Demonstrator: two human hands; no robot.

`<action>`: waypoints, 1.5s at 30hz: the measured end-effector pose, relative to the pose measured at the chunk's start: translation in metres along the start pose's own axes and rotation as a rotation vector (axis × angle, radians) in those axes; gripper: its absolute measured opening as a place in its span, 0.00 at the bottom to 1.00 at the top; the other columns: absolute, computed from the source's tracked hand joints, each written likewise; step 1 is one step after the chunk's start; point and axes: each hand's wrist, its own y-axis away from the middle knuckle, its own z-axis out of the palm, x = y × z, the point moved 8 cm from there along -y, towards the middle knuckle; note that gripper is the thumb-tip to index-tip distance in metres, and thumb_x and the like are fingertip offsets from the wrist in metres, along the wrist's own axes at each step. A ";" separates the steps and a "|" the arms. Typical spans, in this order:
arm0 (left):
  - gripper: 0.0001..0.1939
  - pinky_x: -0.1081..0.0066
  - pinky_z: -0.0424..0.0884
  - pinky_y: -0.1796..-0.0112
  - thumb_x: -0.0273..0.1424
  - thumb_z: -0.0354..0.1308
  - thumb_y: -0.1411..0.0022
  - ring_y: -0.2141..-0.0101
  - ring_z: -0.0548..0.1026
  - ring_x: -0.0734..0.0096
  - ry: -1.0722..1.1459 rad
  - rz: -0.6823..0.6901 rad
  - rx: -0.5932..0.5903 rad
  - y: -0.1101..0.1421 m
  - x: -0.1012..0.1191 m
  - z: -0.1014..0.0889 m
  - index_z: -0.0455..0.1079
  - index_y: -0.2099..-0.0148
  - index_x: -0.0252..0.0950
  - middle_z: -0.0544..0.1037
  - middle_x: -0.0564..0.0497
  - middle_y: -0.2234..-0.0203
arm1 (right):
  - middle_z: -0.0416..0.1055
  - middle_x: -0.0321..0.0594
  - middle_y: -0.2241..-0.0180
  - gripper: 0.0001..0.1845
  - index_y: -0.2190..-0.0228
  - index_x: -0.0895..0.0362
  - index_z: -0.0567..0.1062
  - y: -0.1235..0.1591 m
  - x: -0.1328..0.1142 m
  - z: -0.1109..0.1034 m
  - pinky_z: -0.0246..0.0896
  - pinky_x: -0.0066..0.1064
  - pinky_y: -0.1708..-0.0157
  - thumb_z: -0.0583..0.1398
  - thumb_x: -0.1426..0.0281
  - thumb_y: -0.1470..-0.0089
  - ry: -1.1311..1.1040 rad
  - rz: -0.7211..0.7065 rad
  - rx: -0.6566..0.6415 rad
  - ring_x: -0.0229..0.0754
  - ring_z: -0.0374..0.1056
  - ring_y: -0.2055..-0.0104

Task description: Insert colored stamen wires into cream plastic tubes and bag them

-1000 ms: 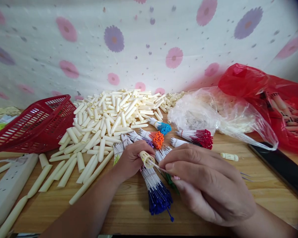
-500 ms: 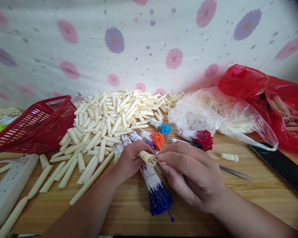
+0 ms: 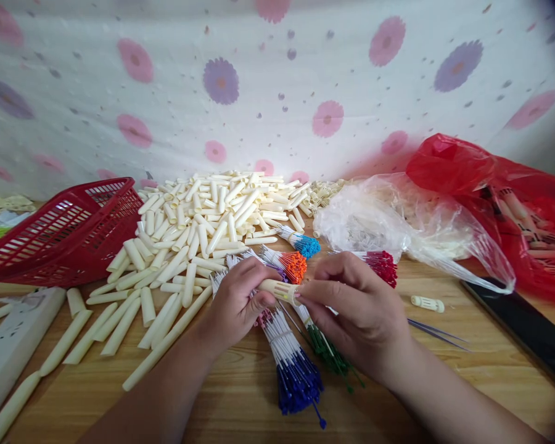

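Note:
My left hand (image 3: 235, 303) is closed around a cream slotted plastic tube (image 3: 277, 289), its open end turned right. At that end, my right hand (image 3: 363, 314) pinches a thin pink-tipped stick, now mostly hidden by the fingers and tube. Below the hands lie banded bundles of thin white sticks, one with dark blue tips (image 3: 298, 376) and one with green tips (image 3: 328, 348). Beyond them are orange-tipped (image 3: 293, 266), light-blue-tipped (image 3: 305, 243) and red-tipped bundles (image 3: 383, 266). Pink tips show partly beneath my left hand.
A heap of cream tubes (image 3: 213, 228) spreads behind my left hand, beside a red basket (image 3: 74, 228) and power strip (image 3: 16, 345). To the right lie another slotted tube (image 3: 428, 303), tweezers (image 3: 437, 333), a black phone-like slab (image 3: 518, 333), a clear bag (image 3: 374, 209) and a red bag (image 3: 462, 166).
My right hand has moved left, bringing its fingertips and the stick to the tube's open end. The tube has turned more sideways. The green-tipped bundle and tweezers have come into fuller view.

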 end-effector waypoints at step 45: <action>0.13 0.73 0.65 0.72 0.40 0.52 0.39 0.76 0.68 0.72 0.079 -0.393 0.478 0.011 -0.054 -0.036 0.67 0.62 0.35 0.70 0.55 0.77 | 0.74 0.38 0.71 0.11 0.69 0.58 0.78 0.006 0.097 0.038 0.57 0.28 0.70 0.57 0.67 0.48 -0.300 0.665 -0.123 0.38 0.65 0.71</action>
